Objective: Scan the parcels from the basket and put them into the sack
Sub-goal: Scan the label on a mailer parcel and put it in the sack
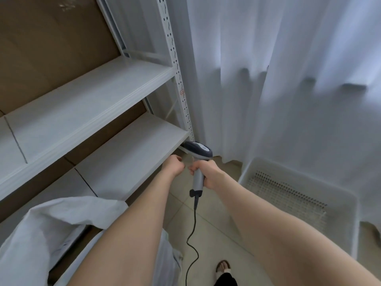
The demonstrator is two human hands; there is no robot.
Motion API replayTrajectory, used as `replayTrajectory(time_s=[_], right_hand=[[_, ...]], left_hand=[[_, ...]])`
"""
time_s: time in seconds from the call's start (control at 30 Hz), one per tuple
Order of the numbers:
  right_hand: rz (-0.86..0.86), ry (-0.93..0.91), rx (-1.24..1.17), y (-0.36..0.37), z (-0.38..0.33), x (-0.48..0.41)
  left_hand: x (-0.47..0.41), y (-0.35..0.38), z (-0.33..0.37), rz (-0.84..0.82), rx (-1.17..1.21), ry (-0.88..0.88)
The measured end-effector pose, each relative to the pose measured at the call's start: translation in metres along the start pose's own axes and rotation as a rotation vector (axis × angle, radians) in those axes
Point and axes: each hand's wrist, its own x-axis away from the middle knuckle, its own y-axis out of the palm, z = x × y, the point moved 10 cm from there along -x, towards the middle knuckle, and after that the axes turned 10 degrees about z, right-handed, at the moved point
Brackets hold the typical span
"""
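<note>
My right hand [208, 173] grips the grey handle of a barcode scanner [199, 150], whose dark head points left toward the lowest shelf. Its black cable [193, 234] hangs down to the floor. My left hand [174, 165] is curled just left of the scanner handle, and I see nothing in it. The white plastic basket [350, 203] stands on the floor at the right with its perforated bottom showing and no parcel visible inside. The white sack [61, 219] lies open at the lower left, partly hidden by my left forearm.
A white metal shelving unit [86, 104] with cardboard behind it fills the left. White curtains [288, 79] hang at the back and right. The floor is beige tile [216, 234], and a sandalled foot [223, 269] shows at the bottom.
</note>
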Motion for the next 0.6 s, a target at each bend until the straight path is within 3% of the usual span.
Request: replayTrajectory(time_s=[0.3,0.6], right_hand=[[0.054,0.123,-0.002,-0.011,-0.003,-0.079],[0.066,0.155,0.061,-0.018,-0.038,-0.136]], left_hand=[[-0.091,0.047,0.04,-0.064,-0.15,0.033],[-0.141,0.067,0.062,-0.124,-0.083,0.001]])
